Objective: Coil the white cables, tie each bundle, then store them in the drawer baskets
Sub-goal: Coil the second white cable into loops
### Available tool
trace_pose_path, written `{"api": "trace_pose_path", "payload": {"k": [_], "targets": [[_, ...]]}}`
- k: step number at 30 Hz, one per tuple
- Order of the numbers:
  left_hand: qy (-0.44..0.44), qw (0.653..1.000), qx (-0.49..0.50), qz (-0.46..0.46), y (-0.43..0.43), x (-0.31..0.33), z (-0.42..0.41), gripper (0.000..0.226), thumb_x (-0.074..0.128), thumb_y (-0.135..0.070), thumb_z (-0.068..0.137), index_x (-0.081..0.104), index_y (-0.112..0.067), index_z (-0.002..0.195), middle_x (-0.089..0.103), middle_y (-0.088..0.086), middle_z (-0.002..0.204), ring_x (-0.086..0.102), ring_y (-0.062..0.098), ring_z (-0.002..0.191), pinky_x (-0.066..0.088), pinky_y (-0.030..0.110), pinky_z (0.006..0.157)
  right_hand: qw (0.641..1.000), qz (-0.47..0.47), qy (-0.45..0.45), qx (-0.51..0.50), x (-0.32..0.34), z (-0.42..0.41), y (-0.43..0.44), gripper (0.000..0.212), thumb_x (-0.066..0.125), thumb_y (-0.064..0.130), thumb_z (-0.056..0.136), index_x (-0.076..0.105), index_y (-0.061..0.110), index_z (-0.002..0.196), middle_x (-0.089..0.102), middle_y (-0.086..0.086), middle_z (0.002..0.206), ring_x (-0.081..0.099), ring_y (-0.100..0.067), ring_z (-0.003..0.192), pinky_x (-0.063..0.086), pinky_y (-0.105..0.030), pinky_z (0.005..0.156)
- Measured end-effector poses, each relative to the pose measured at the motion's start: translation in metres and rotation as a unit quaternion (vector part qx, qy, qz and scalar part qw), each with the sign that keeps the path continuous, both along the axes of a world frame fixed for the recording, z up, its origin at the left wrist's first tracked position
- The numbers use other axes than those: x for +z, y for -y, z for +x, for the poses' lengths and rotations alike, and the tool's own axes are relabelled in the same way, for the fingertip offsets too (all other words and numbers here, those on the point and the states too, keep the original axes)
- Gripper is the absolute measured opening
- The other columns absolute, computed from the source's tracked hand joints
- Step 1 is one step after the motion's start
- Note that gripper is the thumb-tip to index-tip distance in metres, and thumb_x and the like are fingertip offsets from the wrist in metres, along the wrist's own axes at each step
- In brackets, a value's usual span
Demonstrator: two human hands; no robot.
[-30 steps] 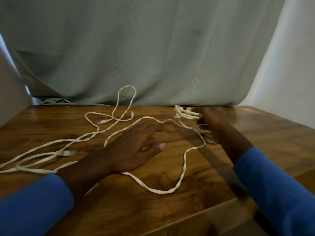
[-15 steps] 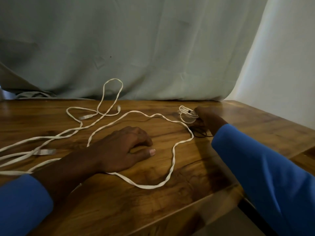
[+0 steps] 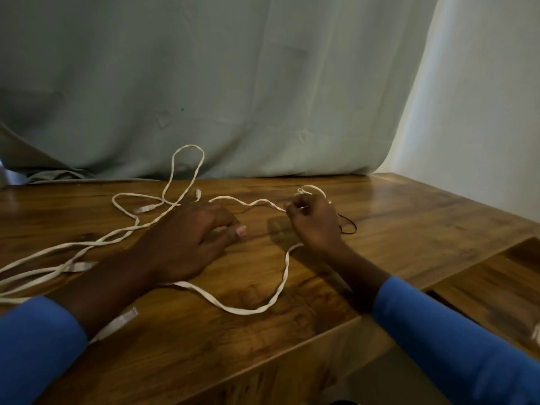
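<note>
Change: the left hand (image 3: 190, 244) has stayed down while the right hand (image 3: 315, 226) has drawn its small coil (image 3: 312, 189) nearer, off the far edge; coiling looks barely begun
Loose run: most of the white cable (image 3: 87, 248) sprawls uncoiled over the worktop (image 3: 409, 217) at left
Left hand: palm down, fingers relaxed, resting on the cable that passes beneath; grasping nothing
Right hand: clenched round the small coil; one loop pokes above the knuckles
Dark tie (image 3: 349, 228): lies just beside the right hand; unused

Loose white cable (image 3: 257, 308) loops across the table (image 3: 409, 217); its right side lies bare.
</note>
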State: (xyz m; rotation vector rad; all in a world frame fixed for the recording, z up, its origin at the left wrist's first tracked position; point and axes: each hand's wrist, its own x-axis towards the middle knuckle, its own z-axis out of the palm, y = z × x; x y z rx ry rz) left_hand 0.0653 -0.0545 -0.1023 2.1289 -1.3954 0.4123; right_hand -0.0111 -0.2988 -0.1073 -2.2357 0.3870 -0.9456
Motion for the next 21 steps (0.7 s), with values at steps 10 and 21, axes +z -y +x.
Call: {"api": "trace_pose_path", "payload": {"k": [10, 21], "targets": [[0.006, 0.991, 0.068, 0.119, -0.04, 0.02, -0.04, 0.063, 0.047, -0.088, 0.078, 0.072, -0.042, 0.112, 0.068, -0.024, 0.115, 0.06, -0.001, 0.108, 0.052, 0.036, 0.093, 0.956, -0.222, -0.093, 0.166, -0.021, -0.039, -0.061, 0.028, 0.063, 0.048, 0.094, 0.073, 0.022, 0.095, 0.065, 0.004, 0.093, 0.057, -0.015, 0.093, 0.047, -0.033, 0.076], [0.047, 0.991, 0.123, 0.005, -0.06, 0.002, -0.073, 0.009, 0.06, -0.04, 0.096, 0.065, -0.034, 0.099, 0.068, -0.014, 0.089, 0.061, 0.004, 0.082, 0.052, 0.04, 0.074, 0.95, -0.157, -0.055, 0.266, -0.02, -0.054, -0.063, 0.058, 0.037, 0.072, 0.093, 0.073, 0.027, 0.091, 0.067, 0.007, 0.085, 0.059, -0.009, 0.082, 0.051, -0.04, 0.076]]}}
